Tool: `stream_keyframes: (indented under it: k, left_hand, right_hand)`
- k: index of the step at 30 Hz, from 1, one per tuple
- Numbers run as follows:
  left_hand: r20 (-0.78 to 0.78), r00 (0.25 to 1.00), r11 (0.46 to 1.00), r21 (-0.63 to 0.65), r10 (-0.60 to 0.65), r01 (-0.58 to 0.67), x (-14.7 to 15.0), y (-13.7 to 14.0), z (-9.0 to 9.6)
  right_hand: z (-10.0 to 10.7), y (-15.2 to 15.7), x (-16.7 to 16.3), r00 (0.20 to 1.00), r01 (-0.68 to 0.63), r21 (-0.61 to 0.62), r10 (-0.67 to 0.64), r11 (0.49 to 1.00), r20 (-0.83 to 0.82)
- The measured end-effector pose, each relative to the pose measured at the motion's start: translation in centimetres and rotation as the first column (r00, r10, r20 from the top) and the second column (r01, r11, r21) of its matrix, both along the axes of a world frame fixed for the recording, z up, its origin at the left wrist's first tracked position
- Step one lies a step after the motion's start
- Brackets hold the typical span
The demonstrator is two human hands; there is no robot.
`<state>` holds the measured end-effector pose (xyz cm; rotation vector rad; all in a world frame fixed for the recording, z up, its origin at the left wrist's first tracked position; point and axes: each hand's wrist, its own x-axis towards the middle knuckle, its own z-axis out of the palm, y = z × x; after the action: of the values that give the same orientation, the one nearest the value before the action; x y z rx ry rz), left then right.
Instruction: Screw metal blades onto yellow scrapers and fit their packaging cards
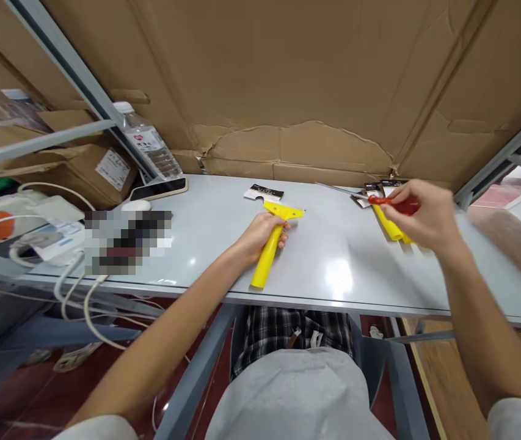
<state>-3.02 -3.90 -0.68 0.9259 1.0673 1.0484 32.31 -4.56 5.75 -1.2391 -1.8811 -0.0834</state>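
Note:
My left hand (264, 237) is closed around a yellow T-shaped scraper (267, 260), its wide head with small screws pointing away from me. The handle end rests near the table's front edge. A black and white card (264, 194) lies just beyond the scraper head. At the right, my right hand (420, 214) grips a screwdriver by its red handle (404, 205), the thin metal shaft (336, 187) pointing left above the table. Below and behind that hand lie more yellow scrapers (387, 223) with black and white cards (372, 188), partly hidden by the hand.
A cardboard wall (287, 79) closes the back of the white table (214, 214). To the left are a water bottle (150, 143), a phone (159, 189), a white mouse (136, 206), a cardboard box (77, 171) and loose cables (87, 305). Metal frame posts (70, 58) stand at both sides.

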Motion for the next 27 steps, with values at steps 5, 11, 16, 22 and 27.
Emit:
stream_keyframes:
  k: [5,11,16,22,27]
  left_hand:
    - [-0.059,0.996,0.998,-0.015,0.059,-0.06,-0.7,-1.5,-0.6]
    - [0.005,0.992,0.991,0.046,0.124,-0.124,-0.3,-1.1,-1.8]
    - [0.055,0.989,0.984,0.104,0.14,-0.145,-0.2,-1.3,-2.1]
    - [0.07,0.981,0.978,0.092,0.182,-0.188,0.2,-1.5,-1.7]
    - [0.112,0.974,0.975,0.081,0.196,-0.205,0.3,-1.5,-1.6]
  right_hand:
    - [-5.7,0.2,-1.3,0.988,0.08,-0.102,-0.066,0.992,0.141]
    - [-6.7,0.8,-2.7,0.932,0.149,-0.314,-0.027,0.938,0.362]
    - [-5.8,1.3,-4.3,0.829,0.235,-0.386,0.023,0.892,0.559]
    - [-3.8,3.7,-10.3,0.791,0.101,-0.457,0.207,0.884,0.575]
    - [-5.1,6.4,-15.5,0.801,0.031,-0.503,0.28,0.864,0.53]
